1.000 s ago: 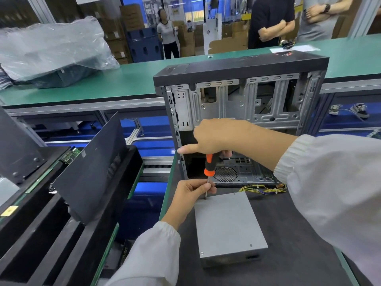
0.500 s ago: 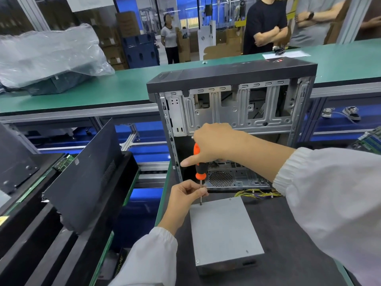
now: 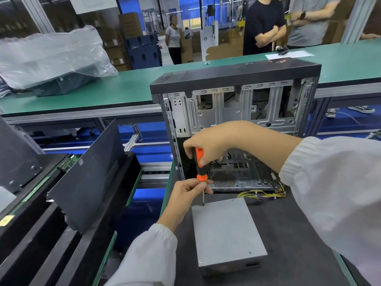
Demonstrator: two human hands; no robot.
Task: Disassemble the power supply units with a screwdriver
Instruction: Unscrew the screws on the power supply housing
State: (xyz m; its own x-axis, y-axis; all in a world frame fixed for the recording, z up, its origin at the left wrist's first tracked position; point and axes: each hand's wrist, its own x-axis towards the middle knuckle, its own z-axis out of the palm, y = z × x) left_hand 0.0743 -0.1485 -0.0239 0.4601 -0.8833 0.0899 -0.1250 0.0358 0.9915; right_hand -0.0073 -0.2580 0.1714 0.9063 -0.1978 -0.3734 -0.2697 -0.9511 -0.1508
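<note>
Since the earlier frames, the right hand point(image 3: 208, 142) has drawn its outstretched forefinger back in, and its grip is now wrapped round the top of the orange-and-black screwdriver point(image 3: 199, 164). The left hand point(image 3: 188, 191) keeps its narrow grip on the tool, fingertips pinching the shaft just beneath the handle. The screwdriver stands nearly upright, its tip set on a screw at the far left corner of the power supply unit point(image 3: 225, 232).

That grey metal box lies flat on the dark mat of the counter point(image 3: 288, 244), right in front of the person, with a bundle of yellow wires point(image 3: 261, 195) trailing from its far side toward the open computer case point(image 3: 235, 112). The case stands upright just behind the unit, side panel off, bare steel frame and rear fan grille showing. Both forearms wear white sleeves point(image 3: 338, 193).

To the left, black panels point(image 3: 86, 182) lean in a bin beside a green circuit board point(image 3: 68, 163). A second green-topped counter point(image 3: 123, 89) runs across behind, carrying a case under a clear plastic bag point(image 3: 51, 56). Beyond it, three people stand, two with arms folded.
</note>
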